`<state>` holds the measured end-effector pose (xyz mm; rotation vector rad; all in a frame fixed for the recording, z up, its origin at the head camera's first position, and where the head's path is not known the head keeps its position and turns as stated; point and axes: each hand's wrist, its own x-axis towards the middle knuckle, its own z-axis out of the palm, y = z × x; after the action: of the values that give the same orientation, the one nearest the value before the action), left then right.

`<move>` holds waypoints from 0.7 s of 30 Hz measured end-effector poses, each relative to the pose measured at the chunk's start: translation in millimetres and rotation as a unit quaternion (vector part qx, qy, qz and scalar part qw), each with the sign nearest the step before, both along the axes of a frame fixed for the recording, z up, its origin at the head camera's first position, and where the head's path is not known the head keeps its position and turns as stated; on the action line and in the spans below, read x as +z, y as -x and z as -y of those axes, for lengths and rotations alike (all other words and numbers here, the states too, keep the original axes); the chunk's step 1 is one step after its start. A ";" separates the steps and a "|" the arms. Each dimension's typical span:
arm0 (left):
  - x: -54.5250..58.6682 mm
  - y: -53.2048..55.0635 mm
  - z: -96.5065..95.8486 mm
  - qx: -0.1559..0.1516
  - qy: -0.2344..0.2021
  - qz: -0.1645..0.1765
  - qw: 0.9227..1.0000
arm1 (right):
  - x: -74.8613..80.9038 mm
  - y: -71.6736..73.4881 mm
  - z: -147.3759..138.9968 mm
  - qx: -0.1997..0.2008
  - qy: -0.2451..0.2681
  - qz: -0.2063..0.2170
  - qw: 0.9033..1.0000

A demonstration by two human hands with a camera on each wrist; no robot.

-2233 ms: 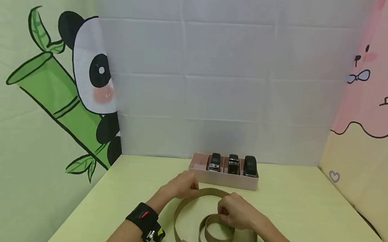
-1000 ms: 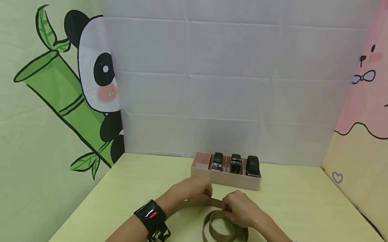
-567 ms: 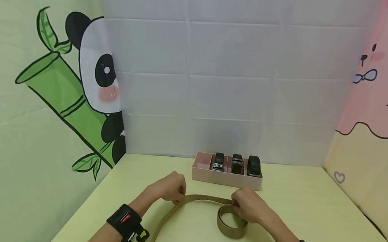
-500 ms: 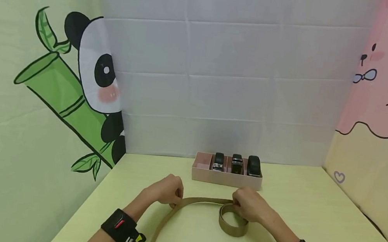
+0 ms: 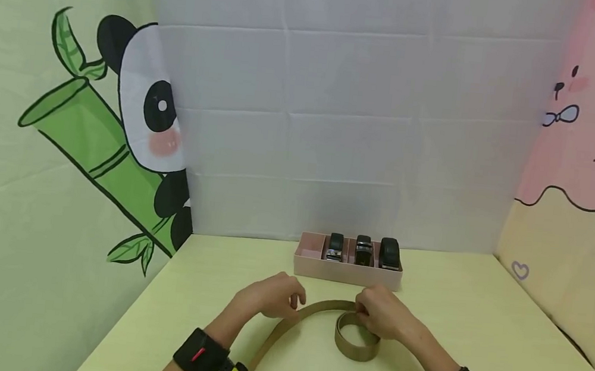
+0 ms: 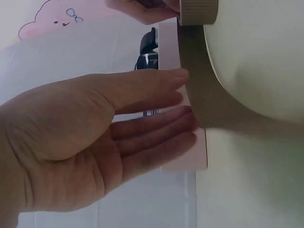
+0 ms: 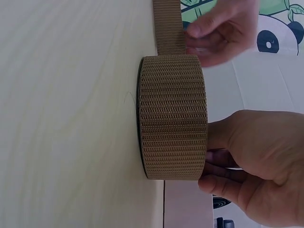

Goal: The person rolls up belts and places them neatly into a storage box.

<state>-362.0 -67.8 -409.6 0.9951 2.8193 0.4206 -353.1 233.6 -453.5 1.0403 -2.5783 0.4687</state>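
Note:
A tan webbing belt [image 5: 356, 352] stands on edge on the table, partly wound into a small round coil. From the coil its loose strip [image 5: 284, 326] curves left and toward me, out of the head view. My right hand [image 5: 383, 314] pinches the coil's far rim; in the right wrist view its fingers [image 7: 223, 187] meet the edge of the ribbed coil. My left hand [image 5: 272, 295] is beside the strip, fingers fairly straight and spread from the thumb. In the left wrist view its fingertips [image 6: 186, 114] lie at the strip's edge without gripping it. The belt's buckle is out of view.
Behind the hands, near the back wall, stands a pink divided box [image 5: 347, 273]. Three rolled black belts [image 5: 363, 251] fill its compartments except the leftmost. Side walls carry a panda print [image 5: 150, 99] and a pink bear print [image 5: 577, 129].
The belt's loops have been drawn into one small, tight coil, and its buckle has left view. My left hand went left along the strip, then came back right, fingers loosened.

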 end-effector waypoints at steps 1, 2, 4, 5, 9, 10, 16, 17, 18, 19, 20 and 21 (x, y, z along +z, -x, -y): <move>1.8 4.7 -8.7 -0.011 0.004 -0.009 1.000 | -0.6 -0.4 0.1 0.001 0.001 0.001 1.000; 3.5 9.3 -17.3 -0.022 0.008 -0.020 1.000 | -1.3 -0.7 0.2 0.002 0.002 0.000 1.000; 4.2 20.4 -34.5 -0.051 0.010 -0.035 0.998 | -2.3 -0.6 0.6 0.005 0.003 0.000 1.000; 4.2 26.0 -42.5 -0.068 0.012 -0.047 0.997 | -2.5 -0.4 0.8 0.007 0.004 -0.001 1.000; 0.0 43.9 -69.6 -0.106 0.050 -0.099 0.988 | -1.9 0.4 2.6 0.016 0.002 -0.009 1.000; -2.0 47.4 -74.5 -0.111 0.060 -0.110 0.986 | -1.8 0.4 3.2 0.018 0.003 -0.011 1.000; -17.8 63.4 -84.7 -0.138 0.071 -0.100 0.983 | -4.1 0.8 5.7 0.017 0.004 -0.013 1.000; -17.7 63.9 -83.6 -0.140 0.071 -0.098 0.983 | -4.4 0.9 5.5 0.015 0.002 -0.013 1.000; -17.5 64.1 -81.4 -0.141 0.070 -0.100 0.982 | -4.5 0.9 5.2 0.011 0.000 -0.015 1.000; -16.9 64.0 -78.6 -0.138 0.071 -0.100 0.983 | -4.5 0.9 4.9 0.007 -0.001 -0.017 1.000; -16.0 63.7 -75.2 -0.133 0.068 -0.099 0.984 | -4.5 1.0 4.6 0.004 -0.003 -0.019 1.000; -15.4 63.2 -71.5 -0.127 0.066 -0.099 0.985 | -4.5 1.2 4.2 -0.001 -0.005 -0.021 1.000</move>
<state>-425.2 3.7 -425.1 1.4146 2.7863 0.1084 -354.3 229.4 -458.0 1.0412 -2.5464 0.4282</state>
